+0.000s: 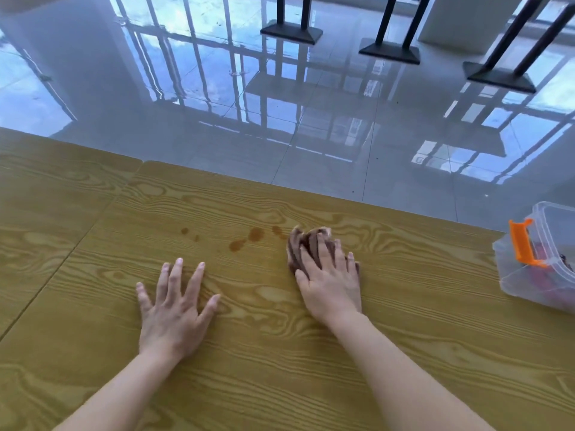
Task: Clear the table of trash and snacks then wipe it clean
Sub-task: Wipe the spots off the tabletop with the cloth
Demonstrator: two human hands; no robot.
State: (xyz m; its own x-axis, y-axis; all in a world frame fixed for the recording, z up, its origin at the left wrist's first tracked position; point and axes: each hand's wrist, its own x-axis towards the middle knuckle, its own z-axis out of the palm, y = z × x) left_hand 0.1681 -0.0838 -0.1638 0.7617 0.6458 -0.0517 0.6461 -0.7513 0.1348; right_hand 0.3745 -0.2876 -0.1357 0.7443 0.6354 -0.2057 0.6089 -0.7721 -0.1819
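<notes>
**A:** what's on the wood-grain counter [280, 384] rn?

**B:** biggest thing is a clear plastic tub [510, 284] with an orange latch [522, 244], well off to the right of the right hand [329, 287].

**A:** and the hands?

**B:** left hand [174, 309] is flat on the counter, fingers spread, holding nothing. Right hand is palm-down, pressing a bunched brown cloth [306, 241], fingers laid out, not clenched. There are small brown spill spots [255, 234] just left of the cloth, out past the left fingertips.
</notes>
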